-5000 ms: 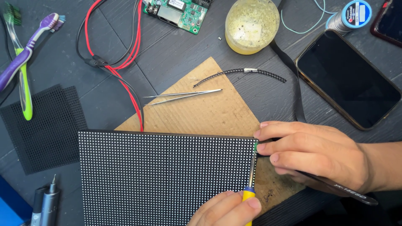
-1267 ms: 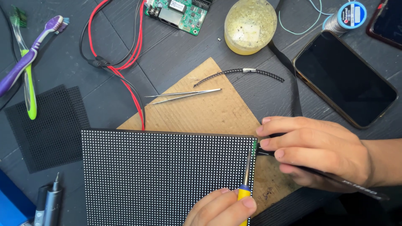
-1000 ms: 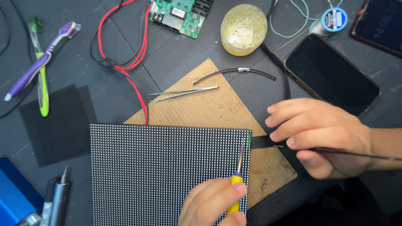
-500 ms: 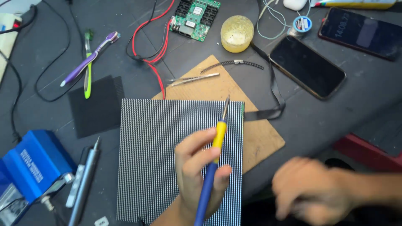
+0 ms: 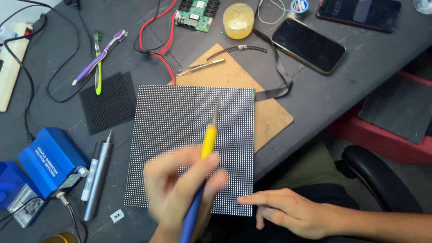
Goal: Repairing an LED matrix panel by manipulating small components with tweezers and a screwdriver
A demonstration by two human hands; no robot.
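Observation:
A black LED matrix panel lies flat on the dark table, partly over a brown cardboard sheet. My left hand, blurred, grips a soldering iron with a yellow and blue handle. Its tip points up over the middle of the panel. My right hand lies flat with fingers spread at the panel's near right corner, its index fingertip on the panel's edge. It holds nothing.
Tweezers and a black braided strap lie on the cardboard. Behind are a green circuit board, a yellow jar and two phones. Toothbrushes, a black mesh piece, a blue box and a silver pen tool lie left. A chair stands right.
The view has pulled back. My left hand has lifted the iron from the panel's right edge to over its middle. My right hand has left that edge and come down to the near corner.

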